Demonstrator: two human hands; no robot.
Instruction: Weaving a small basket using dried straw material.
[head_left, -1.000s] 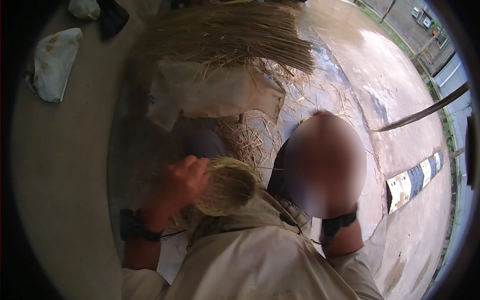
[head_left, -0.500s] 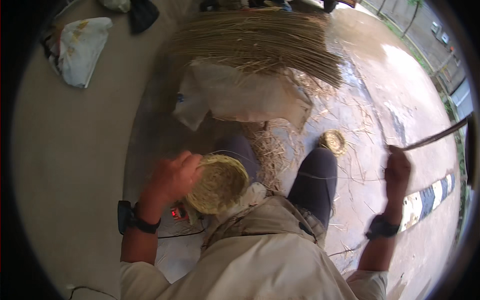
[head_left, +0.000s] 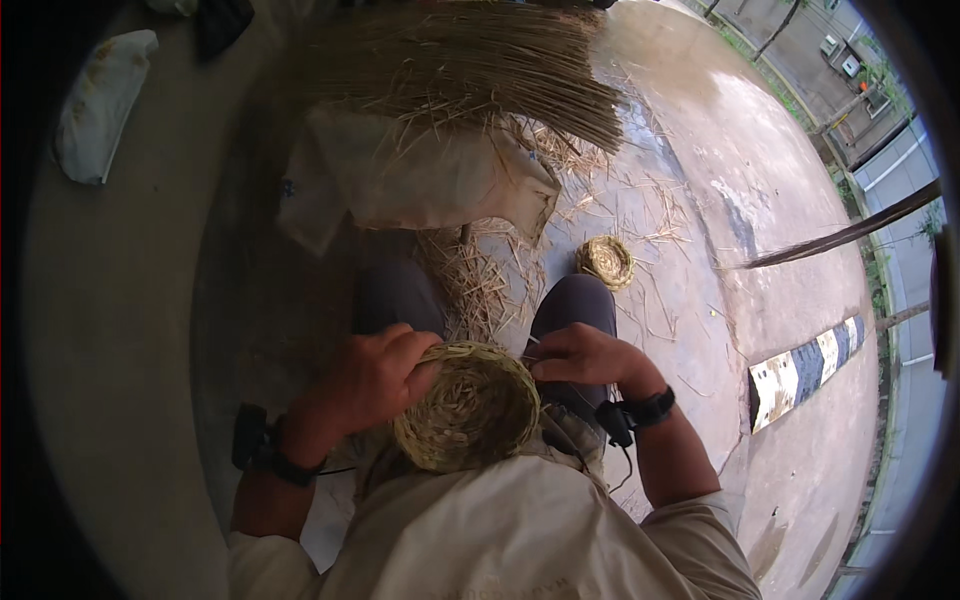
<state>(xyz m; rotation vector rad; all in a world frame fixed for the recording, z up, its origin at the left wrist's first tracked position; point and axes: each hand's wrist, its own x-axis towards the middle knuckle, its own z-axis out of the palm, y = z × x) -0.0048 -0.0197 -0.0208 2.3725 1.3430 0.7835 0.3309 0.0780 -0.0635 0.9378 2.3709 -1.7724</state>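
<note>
A small round woven straw basket (head_left: pixel 465 410) is tilted over my lap, its open mouth facing up at me and its coiled inside showing. My left hand (head_left: pixel 375 380) is closed on the left side of its rim, thumb toward the inside. At the right side of the rim, my right hand (head_left: pixel 585 358) pinches a thin pale strand close to the weave; most of the strand is too fine to follow. A second, shallower woven basket (head_left: pixel 605 262) sits on the ground just beyond my right knee.
A large bundle of dry straw stalks (head_left: pixel 470 70) lies ahead, with a pale plastic sack (head_left: pixel 430 180) in front of it. Loose straw (head_left: pixel 478 290) litters the ground between my knees. A white bag (head_left: pixel 103 105) lies far left, a black-and-white striped kerb (head_left: pixel 805 370) to the right.
My right hand has come in from far out on the right, where a thin strand stretched from the basket, to the basket's rim. My left hand still holds the basket.
</note>
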